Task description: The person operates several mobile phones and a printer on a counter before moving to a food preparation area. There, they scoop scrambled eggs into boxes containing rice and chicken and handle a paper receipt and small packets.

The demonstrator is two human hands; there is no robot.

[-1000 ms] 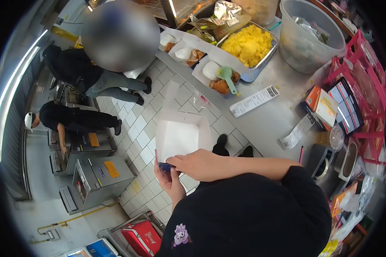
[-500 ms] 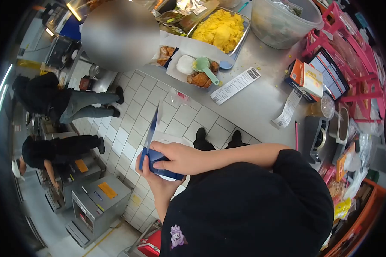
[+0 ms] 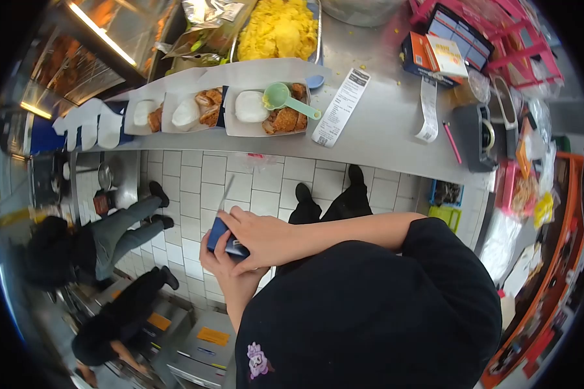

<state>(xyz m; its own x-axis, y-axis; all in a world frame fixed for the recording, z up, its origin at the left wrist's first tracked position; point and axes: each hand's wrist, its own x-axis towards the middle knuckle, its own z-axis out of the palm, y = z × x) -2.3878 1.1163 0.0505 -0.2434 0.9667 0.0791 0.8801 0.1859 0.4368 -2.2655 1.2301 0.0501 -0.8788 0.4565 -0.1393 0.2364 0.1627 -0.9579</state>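
A person's right hand and left hand grip a blue carton at chest height above the tiled floor, well apart from the steel surface. The fingers of both hands are clenched around the carton: the right hand wraps it from above and the left cradles it from below, and a thin white flap stands up from it. On the surface, a green scoop rests in a meal box of rice and fried pieces, beside a receipt. Yellow food lies beyond. A co-worker in dark clothes stands at left.
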